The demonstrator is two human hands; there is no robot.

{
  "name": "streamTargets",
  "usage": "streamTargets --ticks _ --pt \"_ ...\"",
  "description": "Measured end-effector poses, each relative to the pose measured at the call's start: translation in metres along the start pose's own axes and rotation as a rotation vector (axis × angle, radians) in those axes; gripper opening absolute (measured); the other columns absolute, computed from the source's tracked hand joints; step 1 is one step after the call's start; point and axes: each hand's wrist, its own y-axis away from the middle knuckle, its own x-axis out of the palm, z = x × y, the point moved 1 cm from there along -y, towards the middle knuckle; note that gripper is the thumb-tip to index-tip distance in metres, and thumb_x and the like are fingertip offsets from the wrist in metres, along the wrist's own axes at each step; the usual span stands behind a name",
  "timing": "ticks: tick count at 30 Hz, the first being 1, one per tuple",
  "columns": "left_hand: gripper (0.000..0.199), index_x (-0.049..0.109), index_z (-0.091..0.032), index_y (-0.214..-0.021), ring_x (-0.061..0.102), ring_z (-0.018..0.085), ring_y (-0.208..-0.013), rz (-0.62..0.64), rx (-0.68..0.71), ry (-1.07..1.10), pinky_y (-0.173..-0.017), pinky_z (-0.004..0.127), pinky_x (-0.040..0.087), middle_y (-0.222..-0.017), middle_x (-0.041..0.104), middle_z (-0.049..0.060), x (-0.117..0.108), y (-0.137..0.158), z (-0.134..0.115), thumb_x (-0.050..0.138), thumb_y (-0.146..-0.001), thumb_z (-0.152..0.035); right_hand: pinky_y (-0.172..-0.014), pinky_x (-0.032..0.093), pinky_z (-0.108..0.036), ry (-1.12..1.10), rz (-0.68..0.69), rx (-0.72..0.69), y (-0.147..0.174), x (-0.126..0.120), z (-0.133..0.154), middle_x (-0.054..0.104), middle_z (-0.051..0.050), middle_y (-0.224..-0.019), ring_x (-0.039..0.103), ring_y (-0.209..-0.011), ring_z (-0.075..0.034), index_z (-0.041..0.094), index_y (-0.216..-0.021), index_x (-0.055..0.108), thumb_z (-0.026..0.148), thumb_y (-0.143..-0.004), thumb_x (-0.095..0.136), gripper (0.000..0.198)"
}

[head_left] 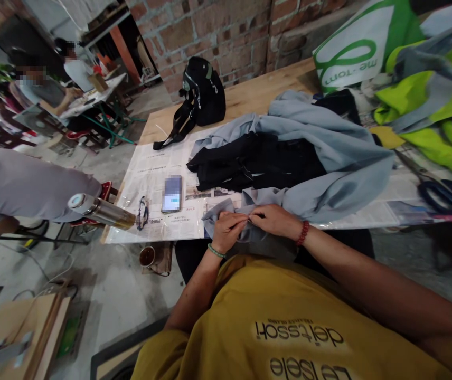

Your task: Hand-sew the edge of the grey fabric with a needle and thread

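Observation:
A grey garment with a black section lies spread across the near part of the table, its near edge hanging toward my lap. My left hand, with a green bead bracelet at the wrist, is closed on a bunched edge of the grey cloth. Close against it, my right hand, wearing a red bead bracelet, pinches at the same edge. The fingertips of both hands nearly meet. Any needle or thread between them is too small to make out.
On the newspaper-covered table are a phone, glasses, a steel flask and a black bag. Scissors, yellow-green clothing and a green-white bag lie right. A cup stands below. People sit left.

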Motion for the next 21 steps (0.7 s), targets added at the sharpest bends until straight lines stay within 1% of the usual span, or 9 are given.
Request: streamTargets --ticks 1,3,5,6,8,10,13,16,21 --pt "0.015 0.071 -0.021 -0.087 0.067 0.016 -0.08 0.002 -0.001 -0.007 -0.08 0.037 0.047 -0.086 0.074 0.004 0.0 0.0 0.0 0.057 -0.086 -0.026 -0.053 0.033 -0.023 0.0 0.003 0.001 0.0 0.001 -0.001 0.066 -0.002 -0.064 0.055 -0.058 -0.013 0.017 -0.066 0.067 0.029 -0.081 0.046 0.028" --pt "0.015 0.071 -0.021 -0.088 0.066 0.017 -0.083 0.006 0.005 -0.02 -0.081 0.037 0.048 -0.088 0.073 0.005 -0.001 0.0 -0.001 0.057 -0.086 -0.026 -0.057 0.038 -0.023 -0.031 -0.003 -0.011 0.001 0.002 -0.003 0.069 -0.003 -0.074 0.059 -0.065 -0.014 0.018 -0.084 0.071 0.029 -0.08 0.047 0.026" --pt "0.014 0.071 -0.02 -0.088 0.065 0.017 -0.086 0.005 0.02 -0.028 -0.081 0.037 0.049 -0.091 0.072 0.006 -0.002 -0.001 -0.002 0.058 -0.086 -0.026 -0.064 0.041 -0.023 -0.08 0.012 -0.07 0.002 0.002 -0.005 0.071 -0.003 -0.087 0.061 -0.073 -0.015 0.02 -0.1 0.069 0.024 -0.079 0.047 0.031" --pt "0.014 0.071 -0.019 -0.088 0.065 0.018 -0.086 0.001 0.03 -0.031 -0.08 0.036 0.049 -0.091 0.071 0.007 -0.002 -0.001 -0.002 0.058 -0.085 -0.025 -0.067 0.042 -0.024 -0.101 0.032 -0.109 0.002 0.002 -0.006 0.071 -0.003 -0.091 0.062 -0.076 -0.016 0.021 -0.104 0.068 0.021 -0.079 0.046 0.034" --pt "0.014 0.071 -0.018 -0.087 0.064 0.018 -0.084 -0.006 0.038 -0.041 -0.077 0.036 0.049 -0.088 0.07 0.007 -0.002 -0.001 -0.003 0.059 -0.085 -0.024 -0.069 0.043 -0.024 -0.122 0.088 -0.173 0.001 0.002 -0.008 0.071 -0.002 -0.092 0.062 -0.079 -0.016 0.022 -0.104 0.069 0.016 -0.077 0.043 0.037" --pt "0.014 0.071 -0.017 -0.086 0.063 0.018 -0.08 -0.014 0.042 -0.054 -0.074 0.035 0.049 -0.084 0.068 0.007 -0.001 -0.001 -0.004 0.059 -0.085 -0.024 -0.067 0.042 -0.023 -0.118 0.154 -0.192 0.0 0.001 -0.01 0.071 -0.001 -0.084 0.061 -0.075 -0.015 0.021 -0.099 0.071 0.015 -0.075 0.042 0.038" --pt "0.014 0.071 -0.017 -0.085 0.062 0.017 -0.075 -0.022 0.071 -0.063 -0.07 0.034 0.049 -0.078 0.067 0.006 -0.001 -0.001 -0.003 0.06 -0.084 -0.024 -0.063 0.04 -0.023 -0.117 0.255 -0.18 -0.003 -0.002 -0.014 0.066 0.0 -0.07 0.056 -0.065 -0.013 0.018 -0.088 0.071 0.015 -0.072 0.043 0.032" --pt "0.014 0.071 -0.018 -0.084 0.062 0.016 -0.074 -0.013 0.084 -0.07 -0.069 0.034 0.049 -0.075 0.067 0.005 0.0 0.0 -0.002 0.059 -0.085 -0.025 -0.06 0.038 -0.022 -0.168 0.326 -0.177 -0.005 -0.005 -0.016 0.061 0.001 -0.066 0.052 -0.061 -0.011 0.016 -0.079 0.069 0.015 -0.068 0.044 0.027" --pt "0.013 0.071 -0.018 -0.083 0.061 0.015 -0.072 0.002 0.073 -0.046 -0.071 0.034 0.048 -0.074 0.069 0.004 0.0 -0.001 -0.002 0.06 -0.084 -0.025 -0.055 0.035 -0.021 -0.258 0.402 -0.139 -0.004 -0.01 -0.018 0.058 0.002 -0.064 0.048 -0.058 -0.01 0.016 -0.081 0.067 0.018 -0.066 0.048 0.025"
